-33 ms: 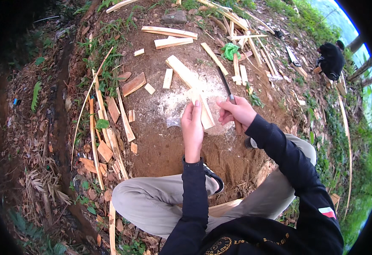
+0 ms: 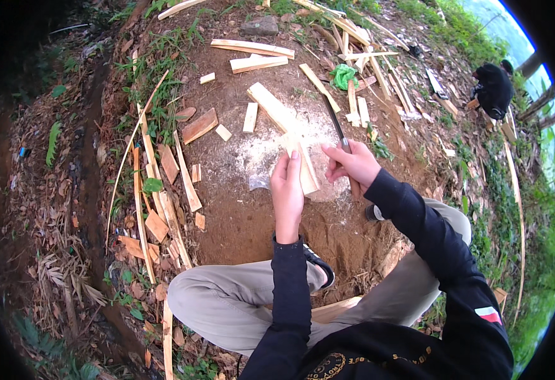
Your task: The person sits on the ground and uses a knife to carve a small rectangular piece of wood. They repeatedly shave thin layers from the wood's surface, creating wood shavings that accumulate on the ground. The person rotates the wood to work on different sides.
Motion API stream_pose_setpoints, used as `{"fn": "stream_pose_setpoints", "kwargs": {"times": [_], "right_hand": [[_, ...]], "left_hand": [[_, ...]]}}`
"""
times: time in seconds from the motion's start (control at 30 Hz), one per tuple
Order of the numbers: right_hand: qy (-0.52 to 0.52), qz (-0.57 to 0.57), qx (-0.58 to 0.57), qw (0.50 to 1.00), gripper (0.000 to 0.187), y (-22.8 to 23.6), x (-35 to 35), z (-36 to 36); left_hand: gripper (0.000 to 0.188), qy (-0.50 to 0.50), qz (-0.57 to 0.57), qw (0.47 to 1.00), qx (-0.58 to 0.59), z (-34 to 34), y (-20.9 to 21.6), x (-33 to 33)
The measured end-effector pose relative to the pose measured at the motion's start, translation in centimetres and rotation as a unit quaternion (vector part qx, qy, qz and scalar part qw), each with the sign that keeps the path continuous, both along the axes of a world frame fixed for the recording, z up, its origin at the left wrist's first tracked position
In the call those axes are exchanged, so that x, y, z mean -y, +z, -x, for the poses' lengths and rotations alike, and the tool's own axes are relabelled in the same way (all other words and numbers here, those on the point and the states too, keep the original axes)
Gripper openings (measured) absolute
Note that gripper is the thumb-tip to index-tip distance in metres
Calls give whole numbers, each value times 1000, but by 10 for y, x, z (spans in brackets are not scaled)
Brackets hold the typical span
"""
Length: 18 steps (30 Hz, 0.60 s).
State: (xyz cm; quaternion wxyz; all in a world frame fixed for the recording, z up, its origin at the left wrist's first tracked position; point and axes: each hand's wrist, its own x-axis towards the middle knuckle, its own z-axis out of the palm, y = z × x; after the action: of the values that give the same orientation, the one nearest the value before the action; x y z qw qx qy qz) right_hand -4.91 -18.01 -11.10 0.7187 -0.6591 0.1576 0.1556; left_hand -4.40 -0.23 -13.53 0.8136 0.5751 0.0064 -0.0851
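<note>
My left hand (image 2: pixel 287 183) is closed, thumb and fingers pinching a small pale piece of wood (image 2: pixel 287 140). Right beneath it lies a longer pale plank (image 2: pixel 271 107), which slants toward me and partly shows between my hands. My right hand (image 2: pixel 355 166) grips a long knife (image 2: pixel 336 121) with a narrow dark blade pointing away from me. Its brown handle shows below the fist. The blade is to the right of the wood and apart from it. Pale sawdust or shavings (image 2: pixel 246 152) cover the ground around the plank.
Cut wood blocks (image 2: pixel 200 126) and long strips (image 2: pixel 187 174) lie to the left. More planks (image 2: pixel 252 47) are at the far side, near a green plastic bag (image 2: pixel 342 76) and a pile of sticks (image 2: pixel 360 38). A person in dark clothes (image 2: pixel 496 90) crouches at far right.
</note>
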Motion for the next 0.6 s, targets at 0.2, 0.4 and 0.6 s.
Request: {"fn": "stream_pose_setpoints", "kwargs": {"times": [0.2,0.4,0.6], "right_hand": [[16,-28,75,997,35,-19,-23,-24],[62,-137,19,989,36,-58,-23,-30],[-85,-127,-11,988,33,-94,-5,-12]], "left_hand": [[42,-109,56,983,-137,0,6,-28],[54,-193,34,954,-229,-6,-31,-58],[70,-44,46,990,-126,-14,-57,-50]]}}
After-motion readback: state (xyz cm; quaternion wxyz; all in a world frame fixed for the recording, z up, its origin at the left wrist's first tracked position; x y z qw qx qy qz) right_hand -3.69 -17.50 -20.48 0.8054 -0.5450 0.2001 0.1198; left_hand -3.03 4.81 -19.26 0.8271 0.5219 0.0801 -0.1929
